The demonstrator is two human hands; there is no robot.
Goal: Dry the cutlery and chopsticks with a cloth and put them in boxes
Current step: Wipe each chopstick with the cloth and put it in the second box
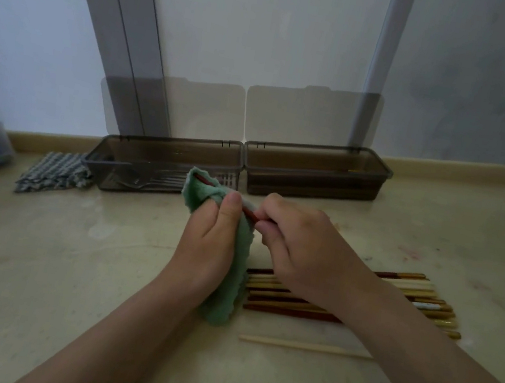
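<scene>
Left hand (pixel 211 238): fingers clamp green cloth (pixel 232 275) round a dark red chopstick (pixel 202 179). Right hand (pixel 304 250): fingers pinch its near end. Held above the table (pixel 66 260), just in front of left box (pixel 166 140).

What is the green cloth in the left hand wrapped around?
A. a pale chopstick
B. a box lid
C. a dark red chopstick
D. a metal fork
C: the dark red chopstick pokes out at the top of the green cloth that the left hand grips, and the right hand pinches its other end.
</scene>
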